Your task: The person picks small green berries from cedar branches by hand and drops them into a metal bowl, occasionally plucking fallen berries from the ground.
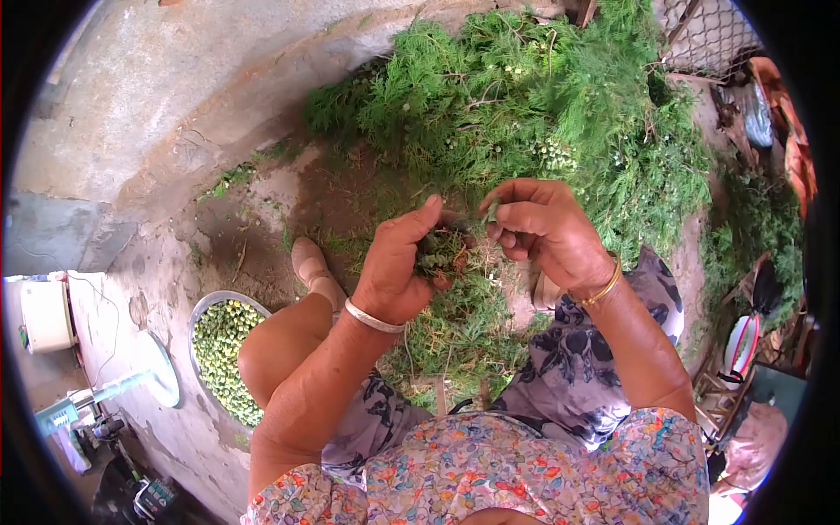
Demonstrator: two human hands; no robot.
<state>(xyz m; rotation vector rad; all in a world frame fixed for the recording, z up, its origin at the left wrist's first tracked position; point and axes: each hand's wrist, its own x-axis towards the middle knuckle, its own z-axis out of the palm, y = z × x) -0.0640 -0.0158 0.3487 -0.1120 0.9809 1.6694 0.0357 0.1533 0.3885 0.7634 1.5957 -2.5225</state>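
Observation:
My left hand (401,262), with a white bangle at the wrist, is wrapped round a small green sprig (436,261) with clustered bits on it. Close by on the right, my right hand (541,226), wearing a gold bangle, pinches a small green piece (492,213) between thumb and fingers. Both hands are raised above my lap, over loose green cuttings (451,337) on the ground. Beyond them lies a large heap of leafy green branches (525,114).
A round metal basin (194,337) full of small green cones stands left of my knee. Farther left are a pale blue fan (153,369) and a white box (47,317). A concrete wall (157,96) rises at the upper left, and wire mesh (710,37) is at the upper right.

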